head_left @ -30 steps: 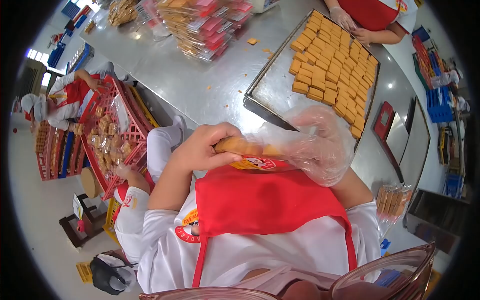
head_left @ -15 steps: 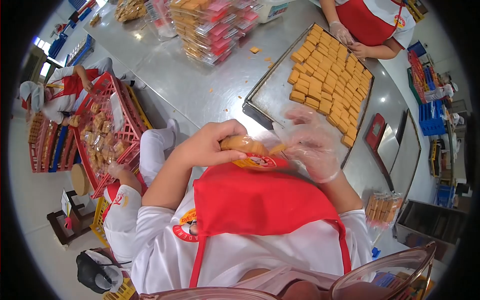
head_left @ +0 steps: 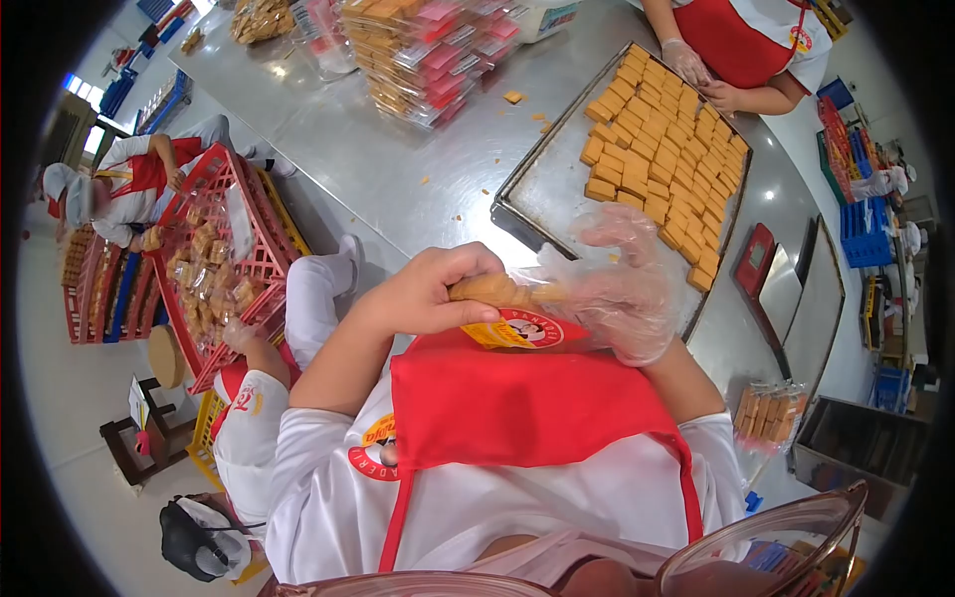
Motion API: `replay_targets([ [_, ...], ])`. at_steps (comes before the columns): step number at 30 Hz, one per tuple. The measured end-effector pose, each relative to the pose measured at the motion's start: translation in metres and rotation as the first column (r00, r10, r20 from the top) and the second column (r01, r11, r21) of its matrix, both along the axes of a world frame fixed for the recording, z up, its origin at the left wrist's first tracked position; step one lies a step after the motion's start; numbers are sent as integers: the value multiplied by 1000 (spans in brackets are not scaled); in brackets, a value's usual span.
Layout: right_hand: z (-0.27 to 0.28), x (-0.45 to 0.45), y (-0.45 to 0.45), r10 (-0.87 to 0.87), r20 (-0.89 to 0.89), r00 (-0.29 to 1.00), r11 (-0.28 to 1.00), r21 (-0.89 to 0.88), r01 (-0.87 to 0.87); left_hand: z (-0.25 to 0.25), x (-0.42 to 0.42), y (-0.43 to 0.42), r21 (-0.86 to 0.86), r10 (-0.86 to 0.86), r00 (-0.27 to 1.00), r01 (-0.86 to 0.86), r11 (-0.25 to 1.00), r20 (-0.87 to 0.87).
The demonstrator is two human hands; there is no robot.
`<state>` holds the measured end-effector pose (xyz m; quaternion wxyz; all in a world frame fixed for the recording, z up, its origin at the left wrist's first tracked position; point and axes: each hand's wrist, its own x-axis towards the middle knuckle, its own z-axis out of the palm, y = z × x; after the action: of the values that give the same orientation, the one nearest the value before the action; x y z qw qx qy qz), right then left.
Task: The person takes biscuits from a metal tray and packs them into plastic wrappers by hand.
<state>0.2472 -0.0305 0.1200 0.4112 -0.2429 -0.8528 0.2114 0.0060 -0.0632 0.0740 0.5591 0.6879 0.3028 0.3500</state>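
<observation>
My bare left hand (head_left: 438, 291) is wrapped round a clear plastic bag of biscuits (head_left: 487, 291), whose lower part carries a red and yellow printed label. My right hand (head_left: 627, 294), in a clear plastic glove, is at the bag's mouth. Its fingertips pinch a tan biscuit (head_left: 547, 293), partly hidden by the glove and the film. Just beyond the right hand, a metal tray (head_left: 557, 204) holds many rectangular biscuits (head_left: 662, 149) in close rows.
Filled packs (head_left: 418, 60) are stacked at the back of the steel table (head_left: 348, 149). A red-handled scraper (head_left: 758, 261) and another biscuit pack (head_left: 769, 413) lie at right. A co-worker's hands (head_left: 701, 75) rest by the tray. Left, people work around a red crate (head_left: 214, 269).
The right hand has moved left against the bag's mouth, bringing the biscuit to the opening. The left hand keeps its grip, and the view has shifted slightly.
</observation>
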Motion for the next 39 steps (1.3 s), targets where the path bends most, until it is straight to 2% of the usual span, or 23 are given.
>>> replay_targets([
  [4,5,3,-1,-43,42,998,999,15,43,-7,0,-2,-63,17,999,-16,998,28],
  [8,6,2,-4,-109,45,993,993,42,107,-11,2,-1,16,36,998,-37,999,60],
  [11,10,1,-3,4,25,1000,1000,6,-4,-9,1,-1,47,8,1000,-8,999,-4],
  [14,6,-3,0,68,53,996,996,55,-71,1,4,0,113,-26,997,34,993,-69],
  [17,13,-2,-3,47,78,996,999,22,-49,3,5,-1,129,-5,998,14,992,-64],
  [23,27,-3,7,85,184,979,992,74,-100,4,9,-1,168,41,998,-31,985,-51],
  [26,24,-10,12,45,109,993,990,129,-59,7,12,1,154,20,995,-5,988,-94],
  [28,23,-10,19,99,102,990,985,128,-111,7,11,1,112,21,992,-7,994,-124],
  [32,19,-6,28,203,195,960,977,23,-212,3,14,-2,168,81,990,-61,984,-113],
  [34,8,-7,33,247,35,968,965,-101,-242,3,15,-2,240,75,993,-50,970,-96],
  [38,0,-5,34,353,-199,914,849,-343,-402,-7,15,-4,152,77,996,-70,986,-44],
  [39,-2,-4,34,346,-184,920,838,-380,-391,-10,15,-5,140,106,994,-102,985,-24],
])
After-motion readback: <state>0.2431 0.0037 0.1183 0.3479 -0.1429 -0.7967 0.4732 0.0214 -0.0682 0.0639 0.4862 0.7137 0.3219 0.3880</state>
